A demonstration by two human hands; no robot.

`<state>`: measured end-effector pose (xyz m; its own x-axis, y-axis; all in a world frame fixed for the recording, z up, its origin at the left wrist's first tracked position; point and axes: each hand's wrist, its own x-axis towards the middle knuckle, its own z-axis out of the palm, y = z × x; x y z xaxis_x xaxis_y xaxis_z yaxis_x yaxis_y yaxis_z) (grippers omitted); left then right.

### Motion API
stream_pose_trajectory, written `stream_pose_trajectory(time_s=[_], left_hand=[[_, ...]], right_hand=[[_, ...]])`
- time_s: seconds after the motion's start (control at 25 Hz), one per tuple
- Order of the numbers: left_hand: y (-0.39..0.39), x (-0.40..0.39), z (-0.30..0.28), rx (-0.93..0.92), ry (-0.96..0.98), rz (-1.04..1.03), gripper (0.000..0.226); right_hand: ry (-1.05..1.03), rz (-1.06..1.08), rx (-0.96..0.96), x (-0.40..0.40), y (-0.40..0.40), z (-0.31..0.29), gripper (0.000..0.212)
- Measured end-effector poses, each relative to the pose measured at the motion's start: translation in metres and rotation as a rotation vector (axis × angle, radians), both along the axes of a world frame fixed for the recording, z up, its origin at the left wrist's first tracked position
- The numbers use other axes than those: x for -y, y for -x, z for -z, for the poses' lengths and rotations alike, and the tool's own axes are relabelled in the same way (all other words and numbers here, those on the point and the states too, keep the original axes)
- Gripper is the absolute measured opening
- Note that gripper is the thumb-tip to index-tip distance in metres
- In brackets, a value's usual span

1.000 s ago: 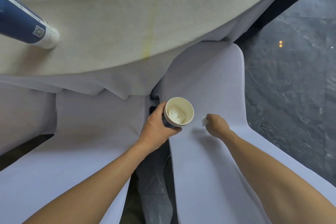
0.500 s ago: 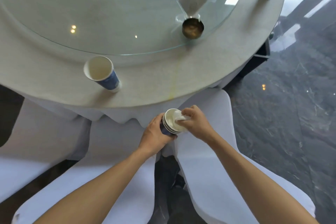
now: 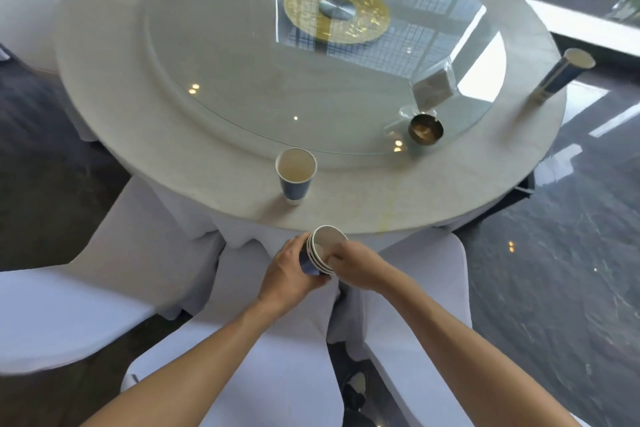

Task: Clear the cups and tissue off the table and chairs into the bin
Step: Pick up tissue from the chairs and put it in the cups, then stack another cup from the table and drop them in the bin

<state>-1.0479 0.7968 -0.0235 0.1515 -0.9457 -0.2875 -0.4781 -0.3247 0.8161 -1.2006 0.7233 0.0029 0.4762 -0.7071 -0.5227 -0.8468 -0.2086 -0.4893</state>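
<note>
My left hand (image 3: 289, 272) grips a stack of nested blue paper cups (image 3: 327, 241), held just below the round table's near edge (image 3: 346, 218). My right hand (image 3: 356, 265) has its fingers curled over the stack's near rim and into its mouth. No tissue shows inside the stack. A single blue paper cup (image 3: 296, 177) stands upright on the table in front of me. Another tall blue cup (image 3: 561, 76) stands near the table's far right edge.
A glass turntable (image 3: 242, 73) carries a clear tissue holder (image 3: 434, 87) and a small brass bowl (image 3: 426, 128). White-covered chairs (image 3: 429, 274) stand close under the table on both sides of me. Dark polished floor (image 3: 561, 270) lies to the right.
My right hand picked a tissue off the chair seat, brought it to the stack and pushed its fingers inside. My view rose from the chair to the tabletop.
</note>
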Motion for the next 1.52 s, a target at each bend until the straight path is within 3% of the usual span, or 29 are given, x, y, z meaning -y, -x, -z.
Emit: stream_pose_trajectory(time_s=[0.16, 0.28, 0.4, 0.56, 0.6, 0.68, 0.76, 0.8, 1.04, 1.24, 1.52], left_hand=[[-0.037, -0.009, -0.002, 0.004, 0.027, -0.046, 0.080], [-0.064, -0.019, 0.004, -0.018, 0.001, -0.116, 0.078], [-0.083, -0.021, 0.010, -0.046, -0.016, -0.202, 0.069], [-0.101, -0.018, 0.009, -0.121, -0.036, -0.280, 0.071], [-0.106, -0.016, 0.010, -0.134, -0.028, -0.300, 0.077], [-0.116, -0.010, 0.010, -0.130, -0.004, -0.318, 0.082], [-0.126, -0.004, 0.007, -0.140, -0.013, -0.327, 0.075], [-0.131, -0.001, 0.004, -0.147, -0.013, -0.338, 0.070], [-0.160, 0.005, -0.007, -0.183, 0.054, -0.392, 0.063], [-0.173, 0.009, -0.022, -0.160, 0.081, -0.384, 0.065], [-0.185, 0.016, -0.037, -0.224, 0.165, -0.460, 0.073]], right_hand=[[-0.180, 0.095, 0.276, -0.006, -0.040, -0.013, 0.029], [-0.257, 0.067, 0.319, -0.008, -0.066, -0.020, 0.025], [-0.040, 0.109, 0.329, -0.004, -0.083, -0.022, 0.034], [0.251, 0.502, 0.300, 0.012, -0.095, -0.021, 0.016], [0.254, 0.611, 0.287, 0.019, -0.097, -0.017, 0.023], [0.172, 0.728, 0.272, 0.039, -0.101, -0.002, 0.062], [0.123, 0.725, 0.303, 0.058, -0.104, 0.013, 0.095], [0.133, 0.710, 0.339, 0.065, -0.107, 0.019, 0.098], [0.132, 0.749, 0.546, 0.092, -0.126, 0.036, 0.072], [0.071, 0.702, 0.464, 0.107, -0.136, 0.065, 0.071], [0.153, 0.611, 0.365, 0.094, -0.155, 0.076, 0.061]])
